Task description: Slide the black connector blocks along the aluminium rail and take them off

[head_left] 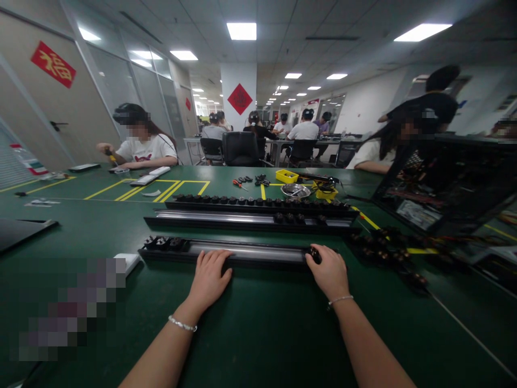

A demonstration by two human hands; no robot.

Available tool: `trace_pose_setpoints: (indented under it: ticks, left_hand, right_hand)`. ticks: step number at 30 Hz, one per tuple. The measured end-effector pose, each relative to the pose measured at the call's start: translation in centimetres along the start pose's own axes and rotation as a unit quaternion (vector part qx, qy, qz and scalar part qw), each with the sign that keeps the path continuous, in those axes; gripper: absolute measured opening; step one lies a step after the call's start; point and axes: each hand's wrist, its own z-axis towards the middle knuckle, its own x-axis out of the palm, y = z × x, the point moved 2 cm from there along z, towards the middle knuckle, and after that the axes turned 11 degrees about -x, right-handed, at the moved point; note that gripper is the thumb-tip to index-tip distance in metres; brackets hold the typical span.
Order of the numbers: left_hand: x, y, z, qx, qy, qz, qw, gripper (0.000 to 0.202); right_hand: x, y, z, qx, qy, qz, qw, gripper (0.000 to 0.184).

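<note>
A long black track (250,252) with a shiny metal channel lies across the green table in front of me. Several black socket modules (162,241) sit in its left end. My left hand (209,277) rests on the track's front edge left of the middle, fingers stretched over the rim and thumb apart. At the right end, the fingers of my right hand (329,272) close around a small black module (315,254), partly hidden by them. Behind lie a second track (226,216) with a few modules and a third track (242,200) lined with modules.
Loose black modules and cables (383,248) lie to the right, beside an open computer case (448,183). Farther back are a yellow bin (286,175), a metal bowl (295,190) and a screwdriver (239,185). A white box (128,263) lies at left. People sit across the table.
</note>
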Motion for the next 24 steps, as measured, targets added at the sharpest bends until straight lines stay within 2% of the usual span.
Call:
trace_pose_setpoints:
  ticks: [14, 24]
  left_hand:
    - [0.1, 0.1, 0.0, 0.004, -0.003, 0.000, 1.000, 0.038]
    - [0.1, 0.1, 0.0, 0.005, -0.001, 0.005, 1.000, 0.038]
  right_hand:
    - [-0.1, -0.9, -0.1, 0.003, -0.020, -0.010, 1.000, 0.036]
    - [-0.5, -2.2, -0.3, 0.028, 0.005, -0.012, 1.000, 0.042]
